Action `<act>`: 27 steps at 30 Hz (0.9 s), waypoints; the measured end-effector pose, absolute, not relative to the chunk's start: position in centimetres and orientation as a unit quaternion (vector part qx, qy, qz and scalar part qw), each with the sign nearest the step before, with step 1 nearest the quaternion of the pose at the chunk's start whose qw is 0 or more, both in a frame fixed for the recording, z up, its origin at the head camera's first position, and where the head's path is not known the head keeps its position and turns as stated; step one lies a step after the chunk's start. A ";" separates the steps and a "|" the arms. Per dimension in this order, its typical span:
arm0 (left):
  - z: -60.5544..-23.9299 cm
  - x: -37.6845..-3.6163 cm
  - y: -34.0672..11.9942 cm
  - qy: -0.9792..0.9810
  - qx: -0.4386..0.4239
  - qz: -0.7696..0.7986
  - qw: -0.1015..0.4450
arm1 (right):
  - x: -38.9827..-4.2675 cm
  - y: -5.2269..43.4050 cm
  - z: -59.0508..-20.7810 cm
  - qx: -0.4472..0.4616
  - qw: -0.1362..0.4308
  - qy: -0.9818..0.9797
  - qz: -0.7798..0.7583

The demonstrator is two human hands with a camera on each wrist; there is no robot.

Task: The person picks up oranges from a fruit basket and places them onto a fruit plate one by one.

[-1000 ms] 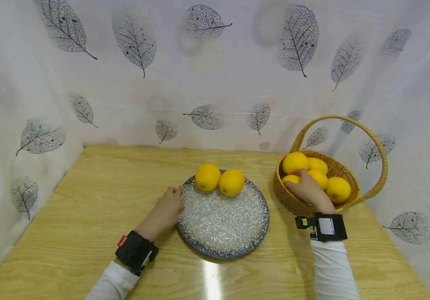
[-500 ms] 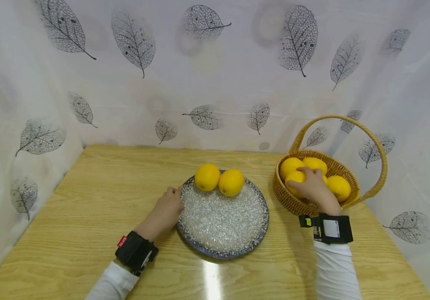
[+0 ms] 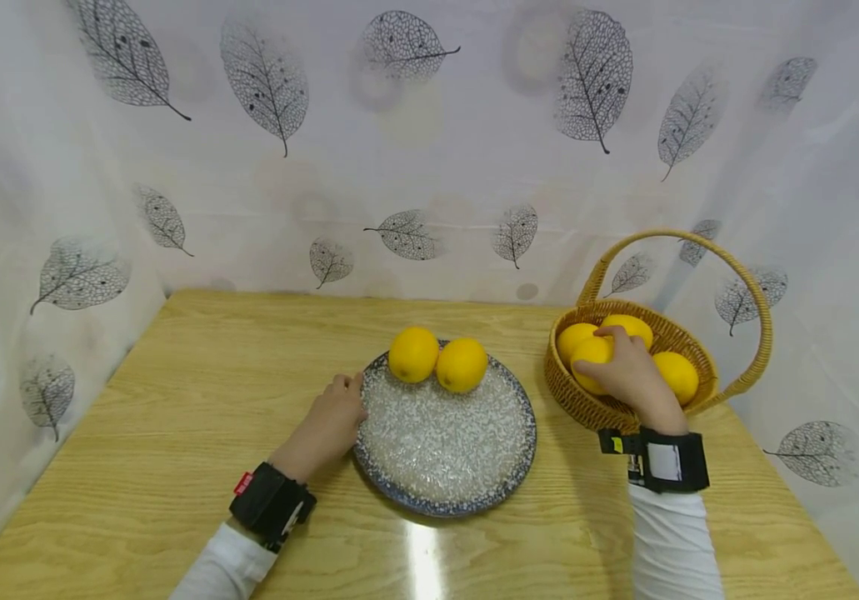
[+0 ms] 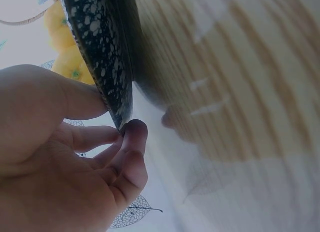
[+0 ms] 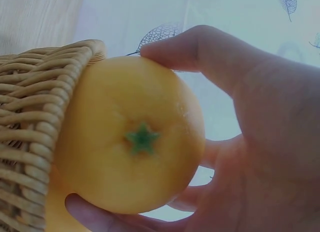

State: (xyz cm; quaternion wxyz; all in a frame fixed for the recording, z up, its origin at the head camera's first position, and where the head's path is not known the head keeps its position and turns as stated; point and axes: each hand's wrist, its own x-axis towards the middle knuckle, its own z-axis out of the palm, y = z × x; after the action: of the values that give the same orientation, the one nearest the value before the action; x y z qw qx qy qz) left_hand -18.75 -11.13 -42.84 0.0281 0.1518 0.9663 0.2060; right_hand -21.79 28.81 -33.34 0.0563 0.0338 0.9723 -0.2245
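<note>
My right hand (image 3: 624,371) grips a yellow orange (image 3: 589,358) (image 5: 135,137) just above the near rim of the wicker basket (image 3: 601,408) (image 5: 30,117); fingers and thumb curl round the fruit. Three more oranges (image 3: 675,375) lie in the basket. My left hand (image 3: 327,421) (image 4: 75,157) pinches the left rim of a speckled blue-edged plate (image 3: 444,442) (image 4: 100,52). Two oranges (image 3: 414,353) sit side by side at the plate's far edge.
The plate and basket stand on a light wooden table (image 3: 197,400). A white leaf-printed curtain (image 3: 399,150) closes off the back and both sides. The basket's tall handle (image 3: 687,250) arches over the fruit. Black wrist straps sit on both arms.
My right hand has closed round an orange in the basket and raised it slightly, and the wrist has shifted right and towards me. The left hand and plate have not moved.
</note>
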 end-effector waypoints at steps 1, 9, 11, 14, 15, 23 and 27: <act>-42.8 -18.7 -11.2 0.966 0.153 0.205 0.027 | -21.8 28.8 -33.3 0.033 0.055 0.973 -0.223; -42.9 -18.7 -11.2 0.965 0.155 0.212 0.021 | -21.6 28.4 -33.0 0.034 0.040 0.974 -0.221; -42.9 -18.7 -11.2 0.965 0.156 0.211 0.020 | -21.5 28.3 -32.8 0.037 0.035 0.974 -0.221; -42.9 -18.7 -11.2 0.965 0.159 0.209 0.019 | -21.3 28.1 -32.6 0.044 0.028 0.973 -0.223; -43.0 -18.8 -11.2 0.965 0.159 0.208 0.021 | -21.3 28.1 -32.5 0.046 0.026 0.973 -0.224; -42.9 -18.8 -11.2 0.965 0.155 0.211 0.027 | -20.9 27.9 -32.0 0.046 0.011 0.973 -0.226; -42.9 -18.6 -11.2 0.962 0.165 0.216 0.008 | -20.8 27.7 -32.1 0.039 0.003 0.973 -0.227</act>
State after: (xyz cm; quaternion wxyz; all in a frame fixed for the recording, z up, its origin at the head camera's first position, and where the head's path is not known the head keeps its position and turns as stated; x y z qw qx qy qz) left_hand -18.64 -11.20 -42.95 0.0083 0.1645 0.9623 0.2165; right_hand -20.81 27.73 -32.10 0.0030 0.0389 0.9732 -0.2266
